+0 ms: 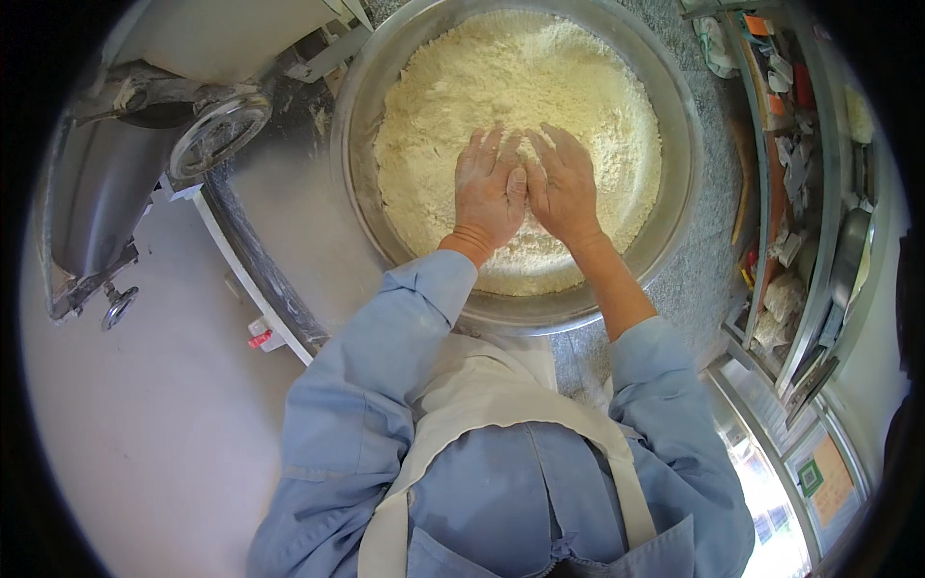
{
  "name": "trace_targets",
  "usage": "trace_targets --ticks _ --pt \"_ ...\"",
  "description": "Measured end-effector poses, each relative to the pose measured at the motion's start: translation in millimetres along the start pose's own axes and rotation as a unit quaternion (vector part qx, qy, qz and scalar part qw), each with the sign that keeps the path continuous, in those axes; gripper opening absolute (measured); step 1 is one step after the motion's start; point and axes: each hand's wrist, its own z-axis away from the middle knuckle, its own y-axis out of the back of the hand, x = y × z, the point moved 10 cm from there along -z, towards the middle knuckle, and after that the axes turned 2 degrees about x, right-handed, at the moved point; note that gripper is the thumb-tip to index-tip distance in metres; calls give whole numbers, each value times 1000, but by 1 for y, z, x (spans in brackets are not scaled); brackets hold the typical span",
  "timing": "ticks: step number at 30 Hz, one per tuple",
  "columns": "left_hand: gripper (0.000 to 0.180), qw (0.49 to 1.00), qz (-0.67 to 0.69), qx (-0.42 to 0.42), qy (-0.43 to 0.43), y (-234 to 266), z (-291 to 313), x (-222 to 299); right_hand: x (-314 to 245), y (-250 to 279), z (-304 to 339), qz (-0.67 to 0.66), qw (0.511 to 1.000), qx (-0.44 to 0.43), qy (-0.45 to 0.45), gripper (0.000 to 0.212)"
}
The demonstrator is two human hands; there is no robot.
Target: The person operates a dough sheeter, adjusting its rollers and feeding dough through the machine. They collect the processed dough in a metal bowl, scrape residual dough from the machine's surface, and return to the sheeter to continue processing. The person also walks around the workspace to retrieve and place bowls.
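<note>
A wide round metal basin [687,144] holds a broad heap of pale yellow flour [501,67], loose and crumbly on top. Over the middle of the heap, my left hand [487,193] rests palm down with its fingers stretched forward and slightly apart. Close beside it, thumb near thumb, my right hand [564,185] lies in a similar pose, its fingers also extended. Both hands touch the flour, and white powder coats the fingers. No object shows in either hand; what lies under the palms is hidden.
A grey metal machine with a handwheel [220,135] stands at the left, beside a metal worktop [294,207] next to the basin. Along the right runs a cluttered shelf [785,193] holding bags and tools. A speckled grey surface [711,231] lies right of the basin.
</note>
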Motion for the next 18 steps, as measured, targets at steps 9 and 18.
trace_targets --ticks 9,18 --pt "38 993 -109 -36 -34 -12 -11 2 19 -27 8 106 993 -48 -6 44" --pt "31 990 60 -59 113 98 7 -35 19 39 16 41 983 -8 -180 23"
